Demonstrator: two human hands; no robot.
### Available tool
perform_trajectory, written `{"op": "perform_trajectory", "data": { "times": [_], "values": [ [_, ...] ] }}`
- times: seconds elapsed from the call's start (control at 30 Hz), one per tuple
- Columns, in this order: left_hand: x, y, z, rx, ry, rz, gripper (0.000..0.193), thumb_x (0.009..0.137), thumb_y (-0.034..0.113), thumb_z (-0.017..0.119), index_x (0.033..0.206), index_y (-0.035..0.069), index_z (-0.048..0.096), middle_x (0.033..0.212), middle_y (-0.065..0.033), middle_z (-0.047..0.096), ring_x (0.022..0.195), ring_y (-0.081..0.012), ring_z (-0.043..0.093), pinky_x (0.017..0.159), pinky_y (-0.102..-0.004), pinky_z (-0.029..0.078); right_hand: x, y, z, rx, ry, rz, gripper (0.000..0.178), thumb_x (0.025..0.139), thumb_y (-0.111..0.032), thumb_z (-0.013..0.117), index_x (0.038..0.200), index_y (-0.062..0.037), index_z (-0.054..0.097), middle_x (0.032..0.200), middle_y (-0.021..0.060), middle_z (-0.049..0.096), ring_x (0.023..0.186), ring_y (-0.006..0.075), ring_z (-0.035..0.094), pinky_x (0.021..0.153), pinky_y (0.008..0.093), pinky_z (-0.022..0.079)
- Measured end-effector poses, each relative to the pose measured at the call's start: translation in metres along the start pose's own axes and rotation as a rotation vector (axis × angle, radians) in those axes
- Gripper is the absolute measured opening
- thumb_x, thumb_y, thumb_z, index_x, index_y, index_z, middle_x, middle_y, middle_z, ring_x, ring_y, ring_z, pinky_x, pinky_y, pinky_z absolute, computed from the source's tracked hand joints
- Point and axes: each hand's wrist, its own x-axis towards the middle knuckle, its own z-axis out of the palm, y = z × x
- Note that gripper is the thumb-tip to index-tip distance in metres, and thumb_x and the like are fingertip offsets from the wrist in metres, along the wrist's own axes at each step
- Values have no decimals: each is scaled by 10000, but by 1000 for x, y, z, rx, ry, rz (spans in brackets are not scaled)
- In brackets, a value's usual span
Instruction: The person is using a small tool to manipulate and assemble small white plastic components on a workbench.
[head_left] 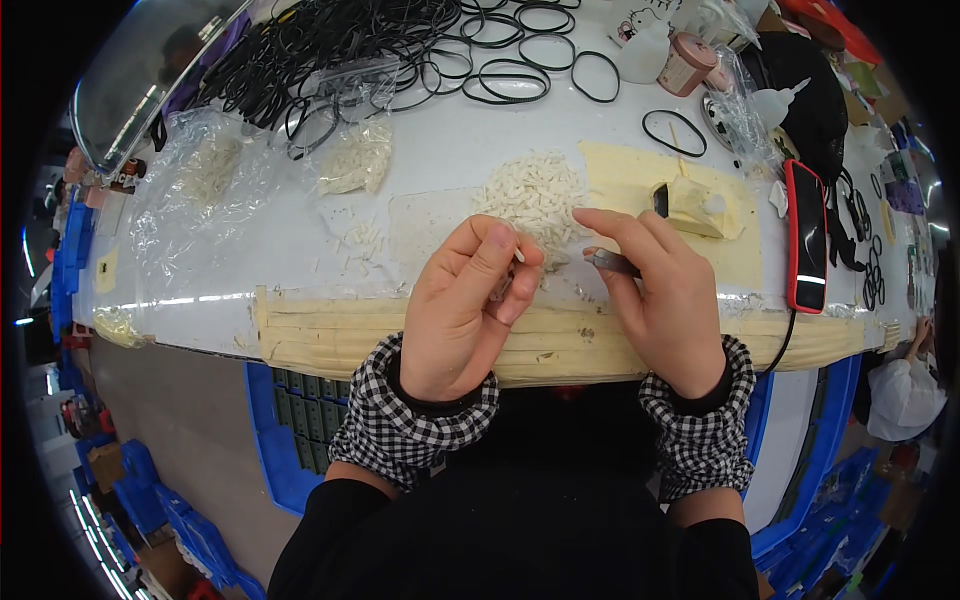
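Note:
My left hand (450, 315) is raised over the near edge of the table, its thumb and forefinger pinched on a small white piece (518, 255). To its right, my right hand (668, 295) grips a short grey metal tool (612, 262), whose exact kind I cannot make out; its forefinger is stretched toward the other hand. Just beyond both hands lies a heap of small white pieces (530, 190), like the one in my left fingers. A thin scatter of white bits (360, 240) lies farther left.
Black rubber-like loops (330, 50) cover the back. Clear bags (358, 160) with white pieces lie at left. A taped yellowish block (695, 207), a red-cased phone (806, 240) and a pink tub (688, 62) stand right. Yellow tape (330, 330) covers the near edge; blue crates (265, 430) sit below.

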Motion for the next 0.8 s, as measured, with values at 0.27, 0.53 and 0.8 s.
{"op": "perform_trajectory", "data": {
  "times": [0.27, 0.53, 0.8],
  "values": [
    [2, 0, -6, -31, -10, -35, 196, 998, 207, 448, 997, 35, 543, 857, -20, 561, 701, -77, 477, 592, -188, 379, -9, 5, -3, -137, -107, 13, 388, 713, 8, 616, 1066, -150, 644, 758, 55, 538, 640, 236, 592, 565, 339, 480],
    [1, 1, -6, 3, -54, -69, 254, 1008, 248, 413, 1013, 29, 540, 874, -25, 556, 747, -94, 503, 625, -205, 404, -19, 15, -16, 71, 71, 147, 257, 681, 104, 577, 907, -6, 631, 808, 104, 597, 701, 245, 621, 624, 292, 492],
    [2, 1, -4, 30, -49, -68, 214, 996, 214, 449, 1025, 27, 547, 873, -18, 561, 752, -89, 505, 631, -203, 404, -15, 10, 0, -133, -1, 92, 220, 693, 1, 654, 876, -79, 561, 824, 56, 549, 671, 259, 602, 563, 342, 471]
  ]
}}
